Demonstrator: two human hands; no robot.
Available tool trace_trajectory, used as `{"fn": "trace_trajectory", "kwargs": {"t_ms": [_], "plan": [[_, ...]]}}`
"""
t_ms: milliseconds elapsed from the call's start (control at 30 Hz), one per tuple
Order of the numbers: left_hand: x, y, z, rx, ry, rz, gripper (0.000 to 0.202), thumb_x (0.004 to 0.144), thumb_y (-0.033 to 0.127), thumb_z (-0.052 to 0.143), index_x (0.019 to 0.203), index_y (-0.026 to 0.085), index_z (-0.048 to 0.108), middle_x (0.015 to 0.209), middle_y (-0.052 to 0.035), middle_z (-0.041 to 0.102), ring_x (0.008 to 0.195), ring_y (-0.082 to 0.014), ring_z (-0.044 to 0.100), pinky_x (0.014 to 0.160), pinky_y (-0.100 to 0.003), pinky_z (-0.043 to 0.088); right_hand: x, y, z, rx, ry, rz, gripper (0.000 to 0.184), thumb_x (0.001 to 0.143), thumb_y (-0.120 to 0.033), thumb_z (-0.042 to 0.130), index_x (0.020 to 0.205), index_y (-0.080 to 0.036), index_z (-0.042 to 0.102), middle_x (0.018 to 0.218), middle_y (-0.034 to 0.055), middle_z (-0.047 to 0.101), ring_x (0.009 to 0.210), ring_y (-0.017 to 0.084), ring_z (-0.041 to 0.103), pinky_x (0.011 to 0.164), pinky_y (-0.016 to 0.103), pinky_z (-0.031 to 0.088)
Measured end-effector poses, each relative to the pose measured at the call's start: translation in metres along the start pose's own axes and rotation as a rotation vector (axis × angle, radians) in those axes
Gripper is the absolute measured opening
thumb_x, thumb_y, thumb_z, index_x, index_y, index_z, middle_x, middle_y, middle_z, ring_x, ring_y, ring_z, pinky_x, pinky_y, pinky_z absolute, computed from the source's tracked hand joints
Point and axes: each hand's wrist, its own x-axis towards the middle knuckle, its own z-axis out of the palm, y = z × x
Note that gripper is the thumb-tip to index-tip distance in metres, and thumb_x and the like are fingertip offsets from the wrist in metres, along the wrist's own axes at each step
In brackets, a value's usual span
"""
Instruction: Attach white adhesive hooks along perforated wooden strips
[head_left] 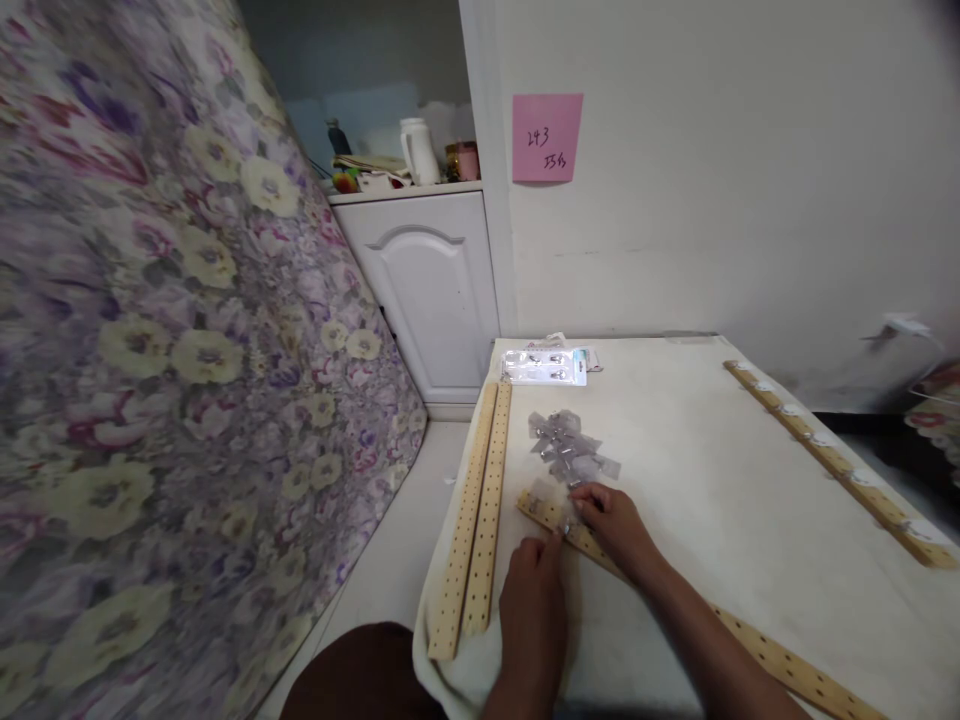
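Note:
Near the end of a perforated wooden strip (537, 510), my left hand (534, 590) and my right hand (613, 525) are close together with fingers pinched. Between them is a small see-through plastic bag (568, 524) with something metallic in it, gripped from both sides; its contents are too small to make out. Another small bag (550, 492) appears to lie on the strip's end. Just beyond my hands is a pile of small plastic bags (566, 445) with shiny metal pieces inside. My right forearm hides the strip's middle.
Two perforated strips (489, 510) lie along the table's left edge. A strip with several metal fittings (817, 440) lies on the right. Blister-type packaging (544, 367) rests at the back of the cloth-covered table (660, 420). A floral curtain (225, 350) hangs left.

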Motion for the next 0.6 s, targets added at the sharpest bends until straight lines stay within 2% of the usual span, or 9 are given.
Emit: {"fn": "trace_trajectory", "kwargs": {"t_ms": [167, 300, 433, 600], "plan": [[-0.0002, -0.0006, -0.001, 0.012, 0.023, 0.027, 0.044, 0.089, 0.016, 0.032, 0.13, 0.026, 0.047, 0.108, -0.0056, 0.056, 0.1, -0.0184, 0.051, 0.076, -0.026, 0.04, -0.0032, -0.004, 0.0001, -0.019, 0.011, 0.004, 0.022, 0.075, -0.031, 0.05, 0.081, -0.019, 0.067, 0.074, 0.0027, 0.069, 0.07, 0.02, 0.061, 0.065, 0.028, 0.044], [-0.0001, -0.0006, -0.0019, 0.011, 0.017, 0.036, 0.044, 0.09, 0.015, 0.031, 0.13, 0.026, 0.046, 0.106, -0.0054, 0.055, 0.099, -0.0179, 0.051, 0.076, -0.026, 0.04, -0.0052, -0.003, 0.002, -0.077, 0.03, 0.019, 0.025, 0.072, -0.038, 0.057, 0.085, -0.019, 0.066, 0.068, 0.0009, 0.066, 0.064, 0.019, 0.059, 0.059, 0.027, 0.042], [0.0004, 0.0003, -0.003, 0.022, 0.009, 0.023, 0.047, 0.089, 0.013, 0.032, 0.131, 0.028, 0.046, 0.104, -0.0053, 0.055, 0.097, -0.0173, 0.051, 0.075, -0.025, 0.04, -0.0047, 0.0002, 0.0034, -0.113, 0.033, 0.037, 0.027, 0.068, -0.04, 0.063, 0.086, -0.02, 0.067, 0.069, 0.0004, 0.066, 0.065, 0.018, 0.059, 0.06, 0.027, 0.042], [0.0004, -0.0006, -0.0029, 0.009, 0.015, 0.036, 0.043, 0.092, 0.019, 0.032, 0.131, 0.03, 0.044, 0.104, -0.0041, 0.054, 0.097, -0.0181, 0.051, 0.072, -0.026, 0.039, -0.0045, -0.0002, 0.0031, -0.109, 0.026, 0.046, 0.027, 0.066, -0.038, 0.064, 0.086, -0.021, 0.067, 0.069, -0.0002, 0.066, 0.066, 0.018, 0.06, 0.06, 0.027, 0.042]]}}
